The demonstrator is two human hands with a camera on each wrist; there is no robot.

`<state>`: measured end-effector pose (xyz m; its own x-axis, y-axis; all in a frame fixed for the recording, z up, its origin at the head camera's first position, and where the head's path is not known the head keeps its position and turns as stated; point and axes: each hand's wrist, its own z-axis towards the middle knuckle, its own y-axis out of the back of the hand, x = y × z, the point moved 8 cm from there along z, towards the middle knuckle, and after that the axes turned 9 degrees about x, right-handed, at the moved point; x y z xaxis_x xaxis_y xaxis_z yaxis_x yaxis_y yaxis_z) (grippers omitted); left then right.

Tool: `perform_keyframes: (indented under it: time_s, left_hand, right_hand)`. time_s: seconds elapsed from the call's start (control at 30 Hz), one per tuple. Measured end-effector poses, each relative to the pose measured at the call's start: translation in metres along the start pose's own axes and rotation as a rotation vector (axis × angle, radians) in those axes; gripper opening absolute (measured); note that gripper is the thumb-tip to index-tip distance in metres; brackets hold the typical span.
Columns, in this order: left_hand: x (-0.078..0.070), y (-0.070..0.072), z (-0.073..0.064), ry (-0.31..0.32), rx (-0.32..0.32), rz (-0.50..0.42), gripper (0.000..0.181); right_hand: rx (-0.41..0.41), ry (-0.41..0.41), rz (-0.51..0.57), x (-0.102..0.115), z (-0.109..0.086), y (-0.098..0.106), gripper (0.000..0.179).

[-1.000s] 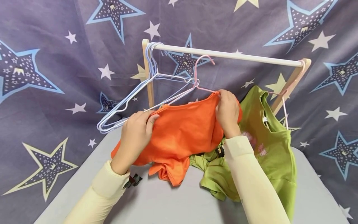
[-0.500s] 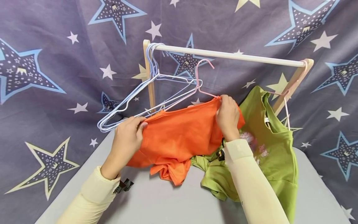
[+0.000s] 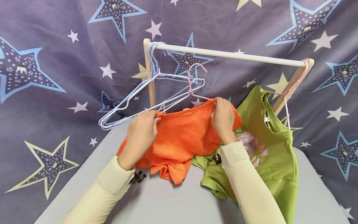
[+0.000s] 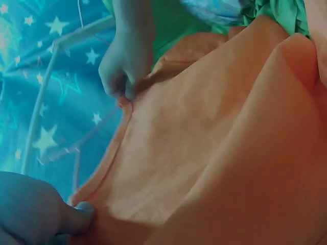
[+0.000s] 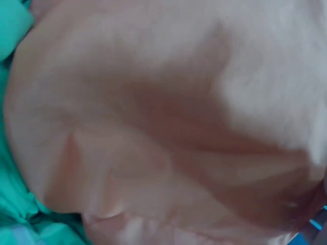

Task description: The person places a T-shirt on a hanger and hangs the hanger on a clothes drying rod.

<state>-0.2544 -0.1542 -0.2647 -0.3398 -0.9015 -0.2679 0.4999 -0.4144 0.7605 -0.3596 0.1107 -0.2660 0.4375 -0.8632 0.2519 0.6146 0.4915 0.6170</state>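
An orange shirt (image 3: 181,133) is stretched between my two hands in the head view. My left hand (image 3: 142,130) pinches its neckline edge at the left, thumb in front. At the other end of the neckline, my right hand (image 3: 223,118) grips the fabric by the shoulder. A pink hanger (image 3: 190,90) sits inside the shirt, its hook and upper arms sticking out of the neck, the hook free of the rail. In the left wrist view, both hands hold the orange neckline (image 4: 115,148). Orange cloth (image 5: 153,102) fills most of the right wrist view, and the hanger's lower part is hidden.
A white rail (image 3: 229,55) on wooden posts stands behind. Several blue and white hangers (image 3: 117,109) hang at its left end. At its right end, a green shirt (image 3: 271,149) hangs on a pink hanger. Crumpled green cloth (image 3: 218,180) lies on the grey table (image 3: 173,205).
My left hand slid left along the neckline, then came back right and up. The right hand shifted slightly left and down. The pink hanger's hook moved left and lower.
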Motion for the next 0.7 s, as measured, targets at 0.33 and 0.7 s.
perform_keyframes:
  time_s: [0.33, 0.7]
  left_hand:
    - [0.001, -0.003, 0.000, 0.031, -0.102, -0.034, 0.007]
    - [0.003, -0.008, -0.003, 0.050, -0.093, -0.035, 0.009]
  right_hand:
    - [0.045, 0.078, 0.032, -0.016, -0.009, -0.011, 0.011]
    - [0.133, 0.055, 0.070, -0.024, -0.007, -0.022, 0.020]
